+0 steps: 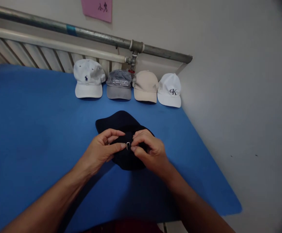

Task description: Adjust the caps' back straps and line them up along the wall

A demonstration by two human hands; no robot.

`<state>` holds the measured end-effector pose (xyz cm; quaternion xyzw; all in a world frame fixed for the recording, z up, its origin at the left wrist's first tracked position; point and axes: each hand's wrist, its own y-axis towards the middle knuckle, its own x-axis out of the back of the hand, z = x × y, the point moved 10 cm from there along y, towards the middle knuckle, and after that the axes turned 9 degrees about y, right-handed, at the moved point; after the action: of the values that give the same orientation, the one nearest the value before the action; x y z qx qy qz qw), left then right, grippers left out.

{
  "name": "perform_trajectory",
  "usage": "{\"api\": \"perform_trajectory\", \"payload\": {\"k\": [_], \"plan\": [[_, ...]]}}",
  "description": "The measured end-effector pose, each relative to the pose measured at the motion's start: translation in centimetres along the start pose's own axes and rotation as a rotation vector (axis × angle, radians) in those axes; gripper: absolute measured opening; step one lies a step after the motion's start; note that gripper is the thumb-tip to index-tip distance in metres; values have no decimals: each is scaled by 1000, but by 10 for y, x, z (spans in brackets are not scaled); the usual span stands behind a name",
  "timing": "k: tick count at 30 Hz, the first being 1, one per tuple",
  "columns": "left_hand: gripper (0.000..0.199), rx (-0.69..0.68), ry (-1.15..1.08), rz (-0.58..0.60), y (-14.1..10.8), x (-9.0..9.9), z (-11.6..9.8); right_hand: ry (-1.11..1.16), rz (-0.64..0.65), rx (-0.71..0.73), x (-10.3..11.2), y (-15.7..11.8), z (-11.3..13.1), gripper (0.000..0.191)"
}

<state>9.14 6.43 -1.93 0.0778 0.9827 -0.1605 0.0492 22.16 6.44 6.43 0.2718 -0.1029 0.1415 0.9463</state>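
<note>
A black baseball cap [120, 120] lies on the blue table cover, its brim pointing away and to the left. At the cap's back strap is a small silver metal buckle [128, 146]. My left hand [104, 145] grips the cap just left of the buckle, with the thumb tip against it. On the buckle's right side, my right hand [149, 147] pinches the strap between thumb and fingers. Its fingertips cover most of the strap.
Behind the cap stand a white cap with a small horse logo [88, 79], a grey cap [118, 84], a beige cap [145, 85] and a white CK cap [170, 90]. Beyond the blue table [34, 129] are a radiator [34, 51] and a metal pipe [102, 39]. A wall borders the right.
</note>
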Motion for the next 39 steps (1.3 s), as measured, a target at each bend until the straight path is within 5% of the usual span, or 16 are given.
{"api": "perform_trajectory", "payload": {"k": [15,39], "plan": [[26,-39,48,-48,-2,-3,-12,-229,-16,249,-8,-7,23,19],[28,-49,127,-1,0,-5,-8,-156,25,201,-9,-7,18,17]]}}
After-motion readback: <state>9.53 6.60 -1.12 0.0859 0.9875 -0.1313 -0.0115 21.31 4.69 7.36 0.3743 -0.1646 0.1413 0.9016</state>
